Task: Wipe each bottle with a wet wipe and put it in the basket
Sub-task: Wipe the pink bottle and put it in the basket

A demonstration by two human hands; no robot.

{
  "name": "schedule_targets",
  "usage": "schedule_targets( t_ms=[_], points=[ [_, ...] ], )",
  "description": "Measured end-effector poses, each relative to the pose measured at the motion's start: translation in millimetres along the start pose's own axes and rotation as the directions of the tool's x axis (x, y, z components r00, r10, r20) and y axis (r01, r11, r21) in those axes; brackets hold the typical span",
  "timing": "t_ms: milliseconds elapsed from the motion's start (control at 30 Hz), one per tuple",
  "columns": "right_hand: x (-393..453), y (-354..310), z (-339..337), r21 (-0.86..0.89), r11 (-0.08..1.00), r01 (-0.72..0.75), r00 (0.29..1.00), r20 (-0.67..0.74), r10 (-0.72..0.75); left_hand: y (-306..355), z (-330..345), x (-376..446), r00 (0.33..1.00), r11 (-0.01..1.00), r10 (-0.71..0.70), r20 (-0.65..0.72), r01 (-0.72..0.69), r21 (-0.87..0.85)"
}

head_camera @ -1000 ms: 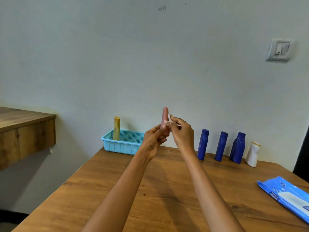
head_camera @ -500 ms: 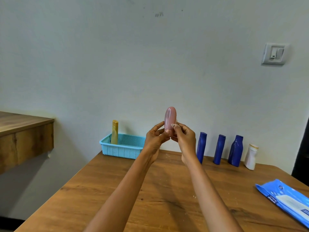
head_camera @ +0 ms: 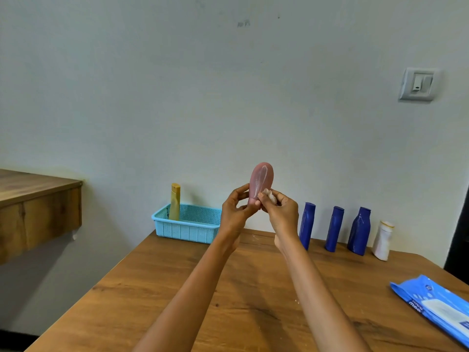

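Wooden table [head_camera: 157,301] fills the near half of the view, far edge against the pale wall [head_camera: 177,97]. A second wooden top [head_camera: 33,189] sits off to the left, apart from my table.

Blue wet wipe pack [head_camera: 436,306] lies flat at the near right edge of the table.

Light blue mesh basket [head_camera: 187,228] is at the far left corner of the table, by the wall. One yellow bottle [head_camera: 175,201] stands upright in its left end.

Far right along the wall, a row on the table: three dark blue bottles [head_camera: 307,224] [head_camera: 335,228] [head_camera: 359,231], then a white bottle [head_camera: 382,240] at the right end. All upright, spaced apart, not touching.

Wall switch [head_camera: 417,84] is high on the right.

Both my arms are raised over the middle of the table. My left hand [head_camera: 234,214] pinches the lower end of the pink bottle [head_camera: 261,180], thumb and fingers closed on it, bottle upright in the air above the table, just right of the basket. Streaks show on its facing side.

My right hand [head_camera: 280,212] is curled tight round a small balled-up wet wipe [head_camera: 269,195], pressed against the pink bottle's lower right side. Both hands touch at the bottle.
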State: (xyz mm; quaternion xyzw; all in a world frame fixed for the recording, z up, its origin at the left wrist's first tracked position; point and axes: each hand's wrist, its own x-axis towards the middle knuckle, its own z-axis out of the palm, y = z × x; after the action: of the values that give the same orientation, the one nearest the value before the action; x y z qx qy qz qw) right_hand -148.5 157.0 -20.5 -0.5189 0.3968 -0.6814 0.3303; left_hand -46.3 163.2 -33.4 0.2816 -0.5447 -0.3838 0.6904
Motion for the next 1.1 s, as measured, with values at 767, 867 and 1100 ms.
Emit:
schedule_targets(
  t_ms=[767, 867, 1100],
  points=[
    [-25.3, -12.1, 22.7, -0.218, 0.959, 0.180, 0.978, -0.062, -0.198, -1.3, 10.0, -1.1, 0.941, 0.929, 0.221, -0.256, -0.124, 0.348],
    [-23.4, -11.2, 19.8, -0.119, 0.987, 0.111, 0.985, -0.121, -0.126, -2.9, 10.7, -4.7, 0.944, 0.886, 0.280, -0.172, -0.185, 0.425],
    [-17.9, -11.6, 12.5, 0.021, 0.998, 0.055, 0.976, -0.212, -0.049, 1.0, 12.8, -8.1, 0.986, 0.968, 0.163, 0.014, -0.163, 0.189]
  ],
)
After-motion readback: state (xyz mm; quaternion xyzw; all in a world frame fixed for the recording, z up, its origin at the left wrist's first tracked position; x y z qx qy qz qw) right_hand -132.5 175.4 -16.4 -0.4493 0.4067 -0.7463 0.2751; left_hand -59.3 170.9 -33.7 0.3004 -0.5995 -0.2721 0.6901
